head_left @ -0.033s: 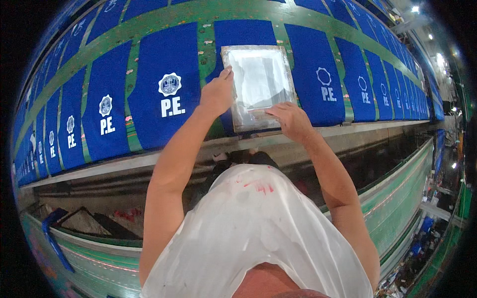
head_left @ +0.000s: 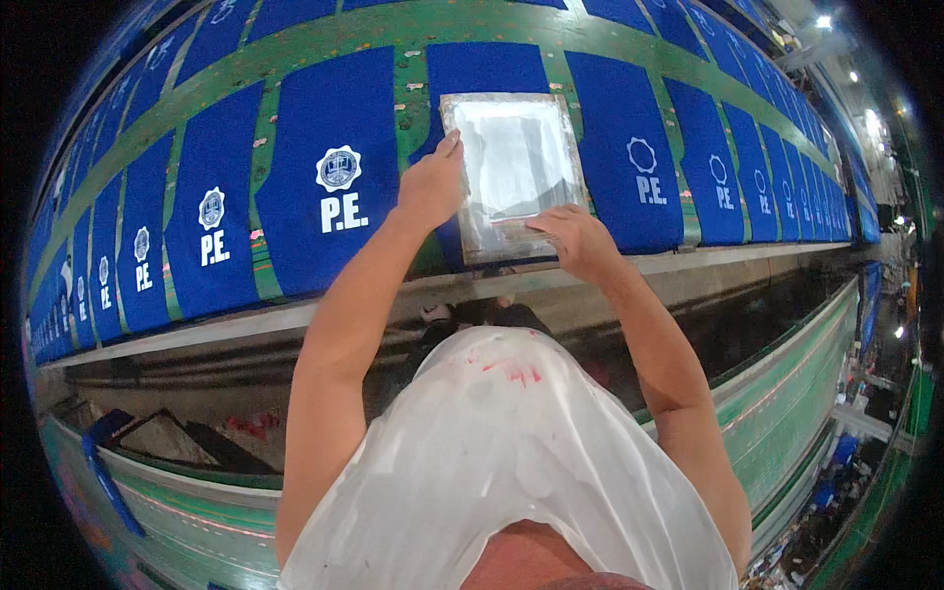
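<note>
- Green worktable (head_left: pixel 411 74) extends beyond both hands and to either side, carrying rows of blue fabric panels.
- Work position: one blue panel (head_left: pixel 487 64) lies beneath the framed screen (head_left: pixel 511 138), which sits between the two hands, just right of the left hand.
- Left hand (head_left: pixel 431 187): fingers closed, pinching the left rail of the screen; fingertips partly hidden.
- Right hand (head_left: pixel 580 241): thumb and fingers pressed together, pinching a narrow strip (head_left: pixel 509 226) just left of the fingertips, near the screen's lower end.
- Apparently done: on the nearest panel left of the left hand, the white badge (head_left: pixel 339 169) has dark inner detail above white lettering (head_left: pixel 344 213). Panels farther left look alike; the farthest are too small to verify.
- Apparently left: on the nearest panel right of the right hand, a white ring (head_left: pixel 641 155) has a plain blue centre above its lettering. Panels farther right appear similar.
- Judged status: row partly complete, with the changeover at the screen. The print beneath it cannot be verified.
</note>
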`<act>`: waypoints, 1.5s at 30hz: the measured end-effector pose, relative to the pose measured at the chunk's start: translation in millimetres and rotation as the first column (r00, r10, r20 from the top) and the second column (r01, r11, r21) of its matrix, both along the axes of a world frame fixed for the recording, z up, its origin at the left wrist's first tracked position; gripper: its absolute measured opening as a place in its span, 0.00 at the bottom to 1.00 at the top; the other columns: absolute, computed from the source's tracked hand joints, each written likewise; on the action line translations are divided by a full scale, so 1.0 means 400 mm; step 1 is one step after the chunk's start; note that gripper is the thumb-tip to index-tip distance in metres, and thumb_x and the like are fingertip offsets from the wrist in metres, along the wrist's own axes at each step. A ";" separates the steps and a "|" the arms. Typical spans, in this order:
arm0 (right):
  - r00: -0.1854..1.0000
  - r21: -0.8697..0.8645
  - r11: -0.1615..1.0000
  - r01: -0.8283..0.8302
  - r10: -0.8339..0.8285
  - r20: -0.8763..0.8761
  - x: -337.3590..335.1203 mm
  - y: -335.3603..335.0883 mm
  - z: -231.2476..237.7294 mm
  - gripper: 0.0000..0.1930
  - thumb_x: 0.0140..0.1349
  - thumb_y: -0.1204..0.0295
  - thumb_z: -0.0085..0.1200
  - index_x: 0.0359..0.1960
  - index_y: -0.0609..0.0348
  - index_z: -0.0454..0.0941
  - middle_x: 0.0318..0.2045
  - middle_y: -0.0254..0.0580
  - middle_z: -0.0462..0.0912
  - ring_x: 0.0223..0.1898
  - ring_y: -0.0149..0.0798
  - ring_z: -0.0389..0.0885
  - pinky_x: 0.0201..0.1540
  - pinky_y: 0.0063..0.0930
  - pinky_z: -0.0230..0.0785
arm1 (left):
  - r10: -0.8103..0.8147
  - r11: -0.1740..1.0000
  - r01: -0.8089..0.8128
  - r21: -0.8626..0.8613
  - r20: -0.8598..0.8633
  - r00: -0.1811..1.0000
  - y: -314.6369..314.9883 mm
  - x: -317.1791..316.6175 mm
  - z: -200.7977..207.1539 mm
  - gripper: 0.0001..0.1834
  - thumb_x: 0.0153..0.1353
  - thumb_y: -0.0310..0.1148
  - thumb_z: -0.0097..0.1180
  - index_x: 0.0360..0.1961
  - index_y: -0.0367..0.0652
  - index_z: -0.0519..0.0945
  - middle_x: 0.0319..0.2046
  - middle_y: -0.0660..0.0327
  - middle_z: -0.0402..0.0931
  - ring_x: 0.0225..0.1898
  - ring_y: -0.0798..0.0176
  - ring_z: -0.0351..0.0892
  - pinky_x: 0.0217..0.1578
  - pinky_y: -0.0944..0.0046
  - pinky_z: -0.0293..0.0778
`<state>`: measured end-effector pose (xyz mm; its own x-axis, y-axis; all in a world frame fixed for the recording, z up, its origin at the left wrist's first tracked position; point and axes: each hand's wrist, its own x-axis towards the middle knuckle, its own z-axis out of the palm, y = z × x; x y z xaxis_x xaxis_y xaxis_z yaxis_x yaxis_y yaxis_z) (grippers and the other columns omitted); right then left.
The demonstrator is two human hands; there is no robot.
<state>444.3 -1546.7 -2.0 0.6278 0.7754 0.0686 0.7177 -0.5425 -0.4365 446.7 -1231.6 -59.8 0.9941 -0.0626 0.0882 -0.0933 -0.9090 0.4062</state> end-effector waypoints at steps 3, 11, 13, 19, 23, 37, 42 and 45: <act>0.997 0.014 0.998 -0.067 0.067 -0.022 0.037 -0.021 -0.006 0.23 0.63 0.81 0.57 0.60 0.57 0.89 0.56 0.52 0.92 0.59 0.60 0.89 0.63 0.53 0.81 | -0.010 0.999 0.012 0.036 -0.059 0.998 0.009 0.031 0.003 0.29 0.69 0.26 0.57 0.72 0.35 0.77 0.81 0.51 0.71 0.58 0.42 0.91 0.58 0.41 0.87; 0.970 -0.145 0.971 -0.188 0.160 -0.185 0.311 0.027 -0.009 0.25 0.65 0.81 0.56 0.63 0.51 0.89 0.55 0.54 0.93 0.56 0.63 0.90 0.62 0.56 0.82 | 0.071 0.997 -0.061 0.050 -0.221 0.973 -0.007 0.059 0.049 0.32 0.67 0.24 0.58 0.74 0.41 0.78 0.83 0.58 0.68 0.76 0.50 0.78 0.70 0.47 0.82; 0.980 -0.075 0.981 -0.180 0.173 -0.095 0.388 0.068 -0.038 0.26 0.64 0.80 0.56 0.63 0.49 0.90 0.52 0.53 0.94 0.53 0.63 0.91 0.60 0.58 0.83 | 0.101 0.995 -0.091 0.049 -0.266 0.959 -0.020 0.063 0.069 0.31 0.67 0.23 0.57 0.72 0.40 0.80 0.83 0.58 0.70 0.76 0.50 0.78 0.71 0.48 0.81; 0.999 0.031 0.999 -0.035 0.034 0.034 0.545 0.169 -0.069 0.25 0.63 0.80 0.57 0.62 0.53 0.90 0.52 0.55 0.94 0.54 0.63 0.91 0.59 0.59 0.84 | 0.144 0.989 -0.137 0.047 -0.196 0.970 -0.045 0.067 0.092 0.29 0.65 0.21 0.56 0.69 0.39 0.84 0.80 0.57 0.74 0.75 0.50 0.79 0.72 0.49 0.80; 0.986 0.106 0.982 -0.154 0.146 0.085 0.557 0.151 -0.110 0.24 0.65 0.79 0.57 0.62 0.52 0.90 0.55 0.52 0.93 0.57 0.61 0.90 0.63 0.54 0.82 | 0.190 0.981 -0.194 -0.002 -0.202 0.961 -0.057 0.070 0.081 0.30 0.63 0.19 0.56 0.68 0.38 0.85 0.78 0.55 0.76 0.75 0.50 0.79 0.73 0.50 0.79; 0.909 0.068 0.916 -0.396 0.402 -0.108 0.226 -0.054 -0.024 0.22 0.64 0.79 0.59 0.60 0.52 0.90 0.54 0.50 0.93 0.56 0.55 0.91 0.61 0.51 0.83 | 0.106 0.994 -0.101 0.047 -0.109 0.988 -0.018 0.067 0.055 0.28 0.65 0.21 0.56 0.67 0.43 0.85 0.78 0.60 0.76 0.71 0.51 0.83 0.68 0.50 0.84; 0.953 -0.049 0.955 -0.294 0.289 -0.088 0.454 0.058 -0.036 0.26 0.63 0.81 0.56 0.62 0.49 0.90 0.57 0.49 0.93 0.59 0.56 0.91 0.63 0.53 0.84 | 0.106 0.994 -0.107 0.003 -0.147 0.983 -0.010 0.071 0.057 0.29 0.64 0.20 0.55 0.67 0.43 0.85 0.77 0.58 0.77 0.69 0.48 0.84 0.67 0.49 0.84; 0.991 -0.003 0.992 -0.128 0.128 0.024 0.569 0.136 -0.070 0.29 0.61 0.83 0.57 0.64 0.49 0.90 0.56 0.53 0.93 0.56 0.59 0.92 0.60 0.55 0.85 | 0.088 0.995 -0.095 -0.034 -0.157 0.984 -0.004 0.073 0.065 0.30 0.63 0.19 0.54 0.68 0.41 0.85 0.76 0.55 0.78 0.71 0.47 0.83 0.69 0.49 0.83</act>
